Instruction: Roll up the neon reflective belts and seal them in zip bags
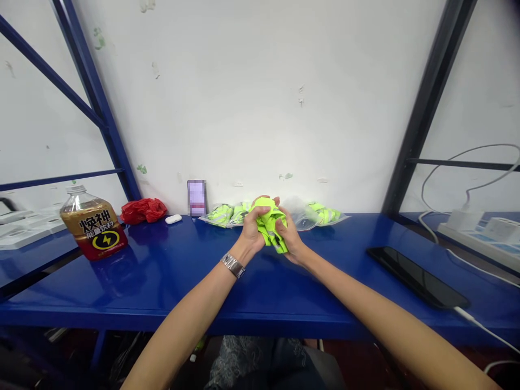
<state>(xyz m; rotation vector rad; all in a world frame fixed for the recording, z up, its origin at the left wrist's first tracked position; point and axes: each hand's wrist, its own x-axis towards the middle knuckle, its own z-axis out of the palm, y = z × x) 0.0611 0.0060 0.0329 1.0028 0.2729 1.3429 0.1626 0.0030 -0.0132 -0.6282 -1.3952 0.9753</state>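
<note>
A bundle of neon-yellow fabric (pixel 271 219) with grey reflective strips is held up over the middle of the blue table. My left hand (pixel 252 228) grips it from the left side, thumb across its front. From the right, my right hand (pixel 291 237) is closed on the same bundle, its thumb pressed into the folds. Behind the hands, clear plastic bags lie by the wall; the left one (pixel 223 215) and the right one (pixel 324 214) show similar yellow fabric inside. The fingers behind the bundle are partly hidden.
On the blue table (pixel 170 281), a large drink bottle (pixel 97 225), red plastic bag (pixel 144 210), small white case (pixel 173 219) and upright phone (pixel 197 197) stand left. At right are a black phone (pixel 418 276) with a cable and white power strips (pixel 483 235).
</note>
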